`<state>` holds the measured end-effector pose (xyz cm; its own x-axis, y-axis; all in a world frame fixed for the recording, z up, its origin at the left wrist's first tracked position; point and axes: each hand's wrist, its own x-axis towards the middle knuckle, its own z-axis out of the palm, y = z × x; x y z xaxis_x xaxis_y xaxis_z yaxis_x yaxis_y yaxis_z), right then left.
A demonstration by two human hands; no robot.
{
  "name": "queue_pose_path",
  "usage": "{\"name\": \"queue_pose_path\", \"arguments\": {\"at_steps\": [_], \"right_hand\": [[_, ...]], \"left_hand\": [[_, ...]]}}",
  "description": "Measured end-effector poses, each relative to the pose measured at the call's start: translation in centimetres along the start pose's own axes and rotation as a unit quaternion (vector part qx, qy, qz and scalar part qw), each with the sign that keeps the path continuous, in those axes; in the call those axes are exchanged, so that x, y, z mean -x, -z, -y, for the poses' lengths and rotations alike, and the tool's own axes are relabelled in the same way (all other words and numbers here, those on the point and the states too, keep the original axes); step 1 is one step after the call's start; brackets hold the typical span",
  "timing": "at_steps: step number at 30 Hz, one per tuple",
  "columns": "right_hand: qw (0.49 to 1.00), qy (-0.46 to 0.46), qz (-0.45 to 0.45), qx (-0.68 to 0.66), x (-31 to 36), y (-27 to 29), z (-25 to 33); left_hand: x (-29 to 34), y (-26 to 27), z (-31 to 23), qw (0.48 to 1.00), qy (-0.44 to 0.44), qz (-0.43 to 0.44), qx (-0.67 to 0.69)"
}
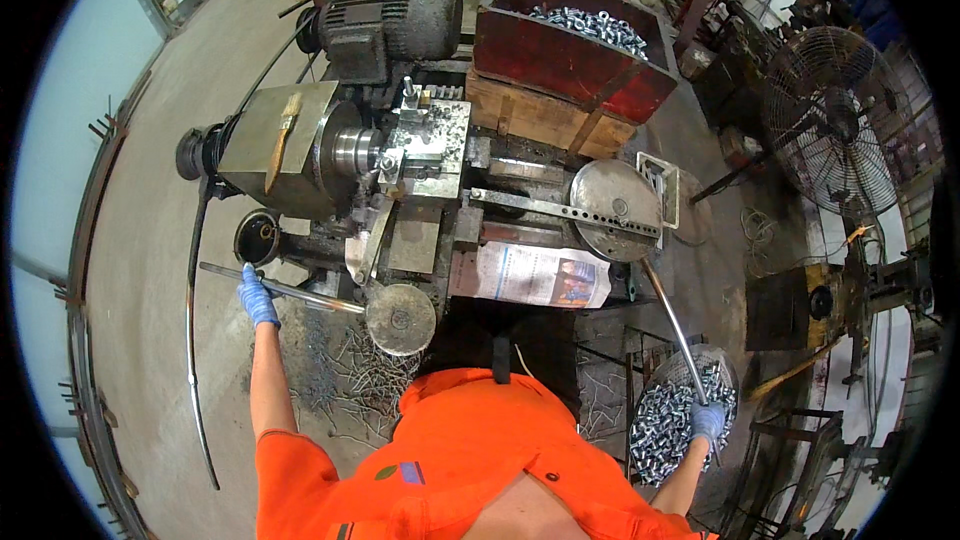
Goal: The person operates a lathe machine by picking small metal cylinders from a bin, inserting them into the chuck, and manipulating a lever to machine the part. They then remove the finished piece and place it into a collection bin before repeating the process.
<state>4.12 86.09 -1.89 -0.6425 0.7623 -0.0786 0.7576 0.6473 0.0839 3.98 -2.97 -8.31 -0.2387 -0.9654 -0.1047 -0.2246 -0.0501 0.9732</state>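
Reaching forward and outward, the left arm is nearly straight, and the left hand [258, 298] has its grip closed on the left rod [320, 297], which ends at the small disc [400, 320]. Lower and well out to the side, the right hand [708, 422] wraps its fingers round the right rod [672, 325], which slants from the large disc [608, 183] down over the basket [733, 380]. Counted: two gloved hands, two rods, two discs, one basket, one red bin [560, 55], one motor [400, 25], one brush [280, 145], one fan [835, 115].
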Motion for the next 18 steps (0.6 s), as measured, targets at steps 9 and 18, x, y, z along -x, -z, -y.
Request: {"name": "queue_pose_path", "arguments": {"at_steps": [9,18], "right_hand": [[1.0,-0.004,0.006,0.008,0.1,-0.2,-0.3],[1.0,-0.006,0.016,0.011,0.9,0.2,-0.2]], "left_hand": [[0.0,-0.1,-0.1,1.0,0.0,-0.009,-0.017],[0.2,-0.2,-0.2,1.0,0.0,-0.007,0.003]]}}
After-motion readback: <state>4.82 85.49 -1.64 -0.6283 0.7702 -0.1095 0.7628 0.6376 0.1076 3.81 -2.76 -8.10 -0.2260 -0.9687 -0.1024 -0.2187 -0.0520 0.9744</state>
